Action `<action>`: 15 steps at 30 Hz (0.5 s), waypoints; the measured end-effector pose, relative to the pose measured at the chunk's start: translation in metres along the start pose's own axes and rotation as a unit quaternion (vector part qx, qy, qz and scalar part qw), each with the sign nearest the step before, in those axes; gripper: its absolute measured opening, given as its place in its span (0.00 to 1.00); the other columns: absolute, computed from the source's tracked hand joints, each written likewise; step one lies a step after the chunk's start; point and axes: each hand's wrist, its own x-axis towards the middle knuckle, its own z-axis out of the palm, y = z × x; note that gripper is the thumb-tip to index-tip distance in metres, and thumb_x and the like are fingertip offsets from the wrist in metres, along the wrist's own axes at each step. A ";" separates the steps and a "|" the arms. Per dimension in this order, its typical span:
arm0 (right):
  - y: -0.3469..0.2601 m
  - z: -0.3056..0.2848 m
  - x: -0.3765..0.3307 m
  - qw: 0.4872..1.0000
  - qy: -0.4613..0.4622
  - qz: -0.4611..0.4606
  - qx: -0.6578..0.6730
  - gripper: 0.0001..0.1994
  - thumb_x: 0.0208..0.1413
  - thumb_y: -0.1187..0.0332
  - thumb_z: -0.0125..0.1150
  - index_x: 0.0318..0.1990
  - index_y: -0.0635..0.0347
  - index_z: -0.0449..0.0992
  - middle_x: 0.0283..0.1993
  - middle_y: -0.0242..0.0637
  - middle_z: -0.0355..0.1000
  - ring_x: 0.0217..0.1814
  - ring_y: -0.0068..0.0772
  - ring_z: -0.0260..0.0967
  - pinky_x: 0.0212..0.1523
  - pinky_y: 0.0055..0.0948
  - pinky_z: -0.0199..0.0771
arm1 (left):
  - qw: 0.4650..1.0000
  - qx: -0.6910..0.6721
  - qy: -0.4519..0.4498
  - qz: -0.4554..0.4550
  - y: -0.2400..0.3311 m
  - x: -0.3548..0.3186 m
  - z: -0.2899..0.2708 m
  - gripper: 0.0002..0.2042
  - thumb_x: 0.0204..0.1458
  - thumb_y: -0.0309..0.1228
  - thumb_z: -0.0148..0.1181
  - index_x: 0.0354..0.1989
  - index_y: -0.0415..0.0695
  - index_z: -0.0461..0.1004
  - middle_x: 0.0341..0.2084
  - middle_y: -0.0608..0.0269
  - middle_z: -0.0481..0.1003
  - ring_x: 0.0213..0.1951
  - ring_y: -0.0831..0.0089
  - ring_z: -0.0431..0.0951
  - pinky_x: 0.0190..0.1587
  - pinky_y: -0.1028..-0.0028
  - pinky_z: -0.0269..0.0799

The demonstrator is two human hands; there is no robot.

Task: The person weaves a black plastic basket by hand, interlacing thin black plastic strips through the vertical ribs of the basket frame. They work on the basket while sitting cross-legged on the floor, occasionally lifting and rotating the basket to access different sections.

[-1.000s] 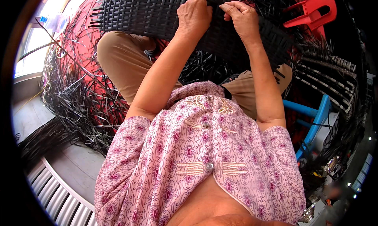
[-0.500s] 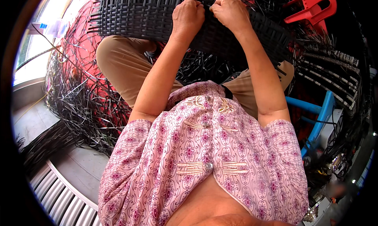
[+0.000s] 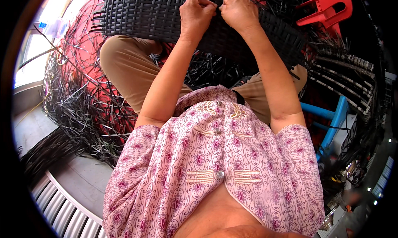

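A black woven wicker panel (image 3: 141,14) lies across my lap from left to right, with loose strand ends sticking out at its left edge. My left hand (image 3: 196,14) is over the panel's upper middle, its fingers bent and drawn together at the tips. Close beside it, my right hand (image 3: 239,12) is closed, with thumb and forefinger pinched toward the left hand's fingertips. Both touch the weave or hover just over it; whatever lies between their fingers is too small or hidden to make out.
Tangled black strips (image 3: 83,113) spread over a red surface at the left. A red plastic stool (image 3: 331,12) is at the far right, a blue frame (image 3: 333,126) nearer. Striped black-and-white woven work (image 3: 344,80) is beside them. A white slatted seat (image 3: 68,209) occupies the lower left.
My left hand's fingers have loosened and shifted slightly, showing a gap between them. The right hand has moved a little left and turned. The panel stays almost in place.
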 end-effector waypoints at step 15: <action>-0.011 -0.012 -0.010 0.933 0.178 -0.104 0.295 0.12 0.55 0.71 0.64 0.46 0.66 0.79 0.43 0.47 0.79 0.42 0.40 0.78 0.44 0.33 0.77 | 0.992 -0.117 0.050 -0.021 -0.001 0.017 -0.072 0.11 0.50 0.24 0.65 0.42 0.38 0.77 0.30 0.64 0.80 0.28 0.81 0.77 0.31 0.81 0.74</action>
